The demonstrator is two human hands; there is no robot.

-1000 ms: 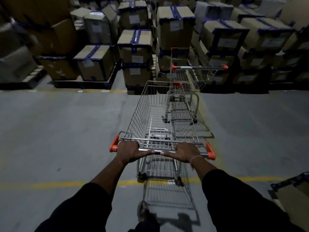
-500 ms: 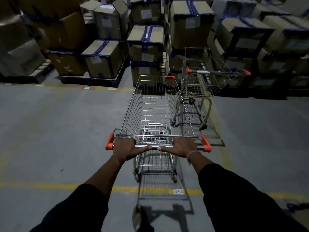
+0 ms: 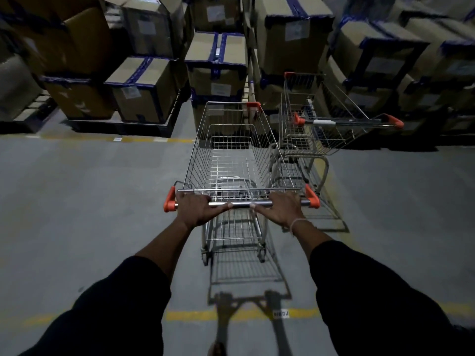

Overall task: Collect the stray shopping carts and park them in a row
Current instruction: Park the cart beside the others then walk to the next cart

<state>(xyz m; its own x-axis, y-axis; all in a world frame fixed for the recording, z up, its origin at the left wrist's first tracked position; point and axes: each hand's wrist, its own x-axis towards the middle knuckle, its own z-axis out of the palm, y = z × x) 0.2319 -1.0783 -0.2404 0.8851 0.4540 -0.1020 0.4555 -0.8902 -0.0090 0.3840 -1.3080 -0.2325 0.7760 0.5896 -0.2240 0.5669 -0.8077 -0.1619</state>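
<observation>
The empty wire cart point(image 3: 239, 160), probably light and free-rolling on its castors, stands mid-floor just left of the parked cart point(image 3: 321, 119). Both hands, left point(image 3: 198, 209) and right point(image 3: 280, 209), grip its handle bar point(image 3: 241, 203), the best hold; boxes point(image 3: 218, 62) beyond.

My fingers are out of sight: those of the left hand point(image 3: 196, 209) and the right hand point(image 3: 279, 210) curl over the far side of the cart handle point(image 3: 241, 203), so I cannot see how far they wrap. Both black sleeves point(image 3: 115, 309) run off the bottom edge. The near cart's point(image 3: 231, 160) front wheels are hidden under its basket. The second cart point(image 3: 321, 119) stands just right of it, its left side screened by the near cart's mesh; whether the two touch I cannot tell. The cardboard boxes point(image 3: 144, 88) are smeared, their labels unreadable, and the stacks are cut off at the top and sides. The small tag on the yellow floor line point(image 3: 280, 314) is too small to read. A foot point(image 3: 217, 349) is clipped at the bottom edge.
</observation>
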